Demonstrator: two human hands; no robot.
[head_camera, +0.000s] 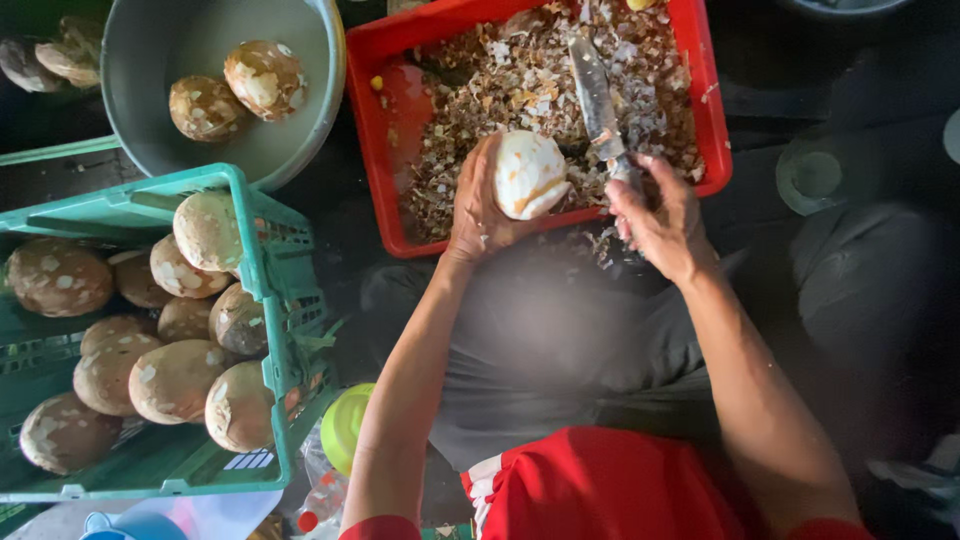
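My left hand (478, 210) grips a round, mostly white peeled coconut (528, 172) over the near edge of a red plastic tub (385, 150). My right hand (660, 215) holds a knife (598, 100) by its handle, the long blade pointing away over the tub, just right of the coconut. The tub is full of brown and white shavings (540, 70).
A green crate (262, 300) at left holds several brown-skinned coconuts (175, 380). A grey basin (320, 90) behind it holds two partly peeled ones (262, 78). A yellow-green lid (345, 425) lies by my left knee. Dark floor lies to the right.
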